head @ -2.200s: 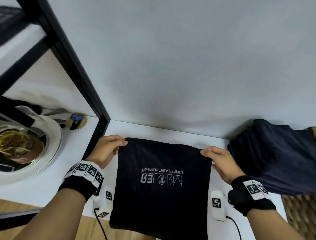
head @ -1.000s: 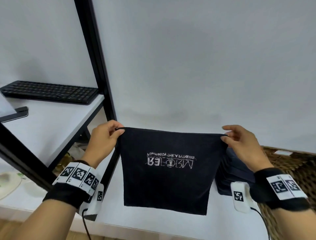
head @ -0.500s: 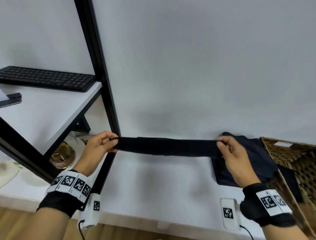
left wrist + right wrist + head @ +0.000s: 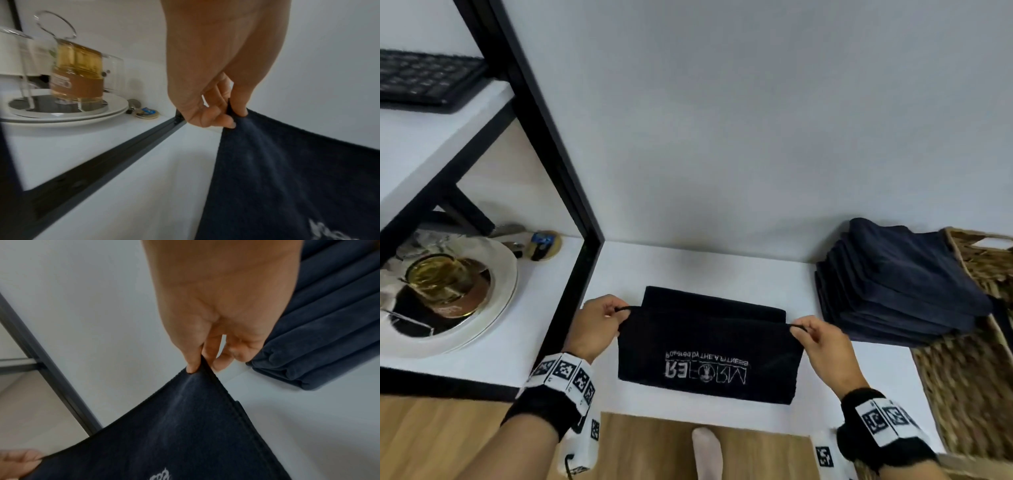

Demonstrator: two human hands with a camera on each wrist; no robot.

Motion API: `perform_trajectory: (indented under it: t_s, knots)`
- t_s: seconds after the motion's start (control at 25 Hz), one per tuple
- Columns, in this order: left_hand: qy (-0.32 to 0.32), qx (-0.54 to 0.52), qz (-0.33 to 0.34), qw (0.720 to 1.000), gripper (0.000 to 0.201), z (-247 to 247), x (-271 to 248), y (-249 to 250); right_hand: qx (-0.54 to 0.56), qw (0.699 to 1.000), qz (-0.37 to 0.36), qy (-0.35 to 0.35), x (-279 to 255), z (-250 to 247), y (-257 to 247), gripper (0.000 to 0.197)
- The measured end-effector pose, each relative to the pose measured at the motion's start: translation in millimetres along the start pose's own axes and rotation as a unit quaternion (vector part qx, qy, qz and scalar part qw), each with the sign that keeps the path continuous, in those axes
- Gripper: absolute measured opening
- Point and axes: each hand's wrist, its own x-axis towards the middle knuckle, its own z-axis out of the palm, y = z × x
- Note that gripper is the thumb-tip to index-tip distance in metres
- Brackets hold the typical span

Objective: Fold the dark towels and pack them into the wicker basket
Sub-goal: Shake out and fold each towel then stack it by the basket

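A plain pale wall (image 4: 756,120) fills the upper and right of the frame above a white tabletop (image 4: 688,267), a black-framed shelf unit (image 4: 544,137) slants down the left, and wood-grain floor (image 4: 431,438) shows along the bottom.

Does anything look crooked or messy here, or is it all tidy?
One small thing: the black towel with white lettering is unevenly folded. Its upper flap, pinched by the left hand and right hand, stops short of the far edge beneath. The stack of folded navy towels leans over the wicker basket.
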Motion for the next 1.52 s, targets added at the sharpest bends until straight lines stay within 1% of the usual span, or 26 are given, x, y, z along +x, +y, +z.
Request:
perform_trajectory:
  t_s: [0.12,0.24,0.28,0.36,0.4,0.44,0.48,0.56,0.6,0.64,0.68,0.76,0.8,0.84,0.88,0.92,0.96,1.0,1.04,1.16,1.24,1.32,1.36,1.44,1.48,1.52]
  knots:
    - [0.02,-0.042,-0.04,0.998,0.012,30,41,2,-0.033,0.999,0.03,0.029,34,16,8,0.005]
    - [0.032,-0.062,-0.064,0.995,0.008,58,71,-3,0.015,0.992,0.12,0.019,60,36,26,0.017]
    - [0.034,-0.051,-0.059,0.996,0.015,67,77,-5,0.004,0.991,0.13,0.025,64,42,31,0.022]
    - [0.028,0.027,0.007,0.999,0.031,81,77,-13,-0.075,0.994,0.063,0.046,68,52,37,0.031]
    - [0.01,0.086,0.075,0.993,0.034,86,71,-16,-0.114,0.992,0.003,0.047,66,56,35,0.031]
    - [-0.028,0.153,0.157,0.975,0.035,92,62,-20,-0.144,0.987,-0.057,0.033,66,62,32,0.029]
    - [-0.084,0.229,0.236,0.941,0.037,98,53,-23,-0.17,0.98,-0.105,0.01,67,67,29,0.027]
    - [-0.18,0.378,0.342,0.841,0.045,110,37,-33,-0.218,0.964,-0.147,-0.033,70,74,26,0.023]
    - [-0.192,0.428,0.365,0.804,0.047,114,37,-40,-0.237,0.96,-0.145,-0.045,72,76,26,0.021]
    - [-0.168,0.454,0.384,0.786,0.047,115,38,-40,-0.247,0.958,-0.134,-0.051,72,76,27,0.018]
    - [-0.124,0.471,0.396,0.778,0.046,115,43,-40,-0.246,0.961,-0.113,-0.057,69,74,27,0.015]
    - [-0.038,0.481,0.387,0.786,0.039,114,47,-36,-0.202,0.975,-0.047,-0.08,58,71,24,0.013]
    - [-0.002,0.477,0.354,0.805,0.032,110,46,-33,-0.167,0.98,-0.005,-0.104,48,72,20,0.017]
    - [0.019,0.457,0.296,0.839,0.023,106,41,-29,-0.138,0.981,0.033,-0.134,37,74,16,0.022]
    - [0.01,0.426,0.202,0.882,0.022,102,31,-28,-0.118,0.979,0.058,-0.158,24,77,11,0.027]
    - [-0.014,0.393,0.092,0.915,0.035,98,19,-30,-0.104,0.976,0.076,-0.174,11,82,8,0.03]
    - [-0.046,0.369,0.008,0.928,0.051,95,6,-37,-0.087,0.976,0.087,-0.177,-3,88,5,0.03]
    - [-0.077,0.337,-0.04,0.937,0.061,95,-6,-48,-0.071,0.978,0.095,-0.173,-15,93,4,0.029]
    - [-0.101,0.29,-0.065,0.95,0.065,94,-19,-57,-0.054,0.979,0.102,-0.167,-26,99,2,0.028]
    - [-0.13,0.147,-0.054,0.979,0.074,99,-58,-79,0.01,0.974,0.134,-0.18,-51,110,1,0.032]
    - [-0.102,0.109,-0.019,0.989,0.079,99,-79,-86,0.046,0.971,0.133,-0.194,-68,112,0,0.049]
    - [-0.051,0.053,-0.02,0.997,0.077,92,-95,-86,0.073,0.97,0.111,-0.204,-84,106,-1,0.066]
    - [-0.029,0.014,-0.032,0.999,0.071,86,-100,-86,0.096,0.97,0.095,-0.204,-89,102,-4,0.061]
    - [-0.002,-0.068,-0.038,0.997,0.05,74,-107,-83,0.134,0.967,0.09,-0.199,-94,87,-17,0.03]
    - [0.01,-0.113,-0.035,0.993,0.038,68,-109,-80,0.145,0.962,0.097,-0.208,-95,78,-24,0.026]
    - [0.018,-0.163,-0.038,0.986,0.031,63,-111,-74,0.166,0.954,0.107,-0.223,-94,70,-31,0.031]
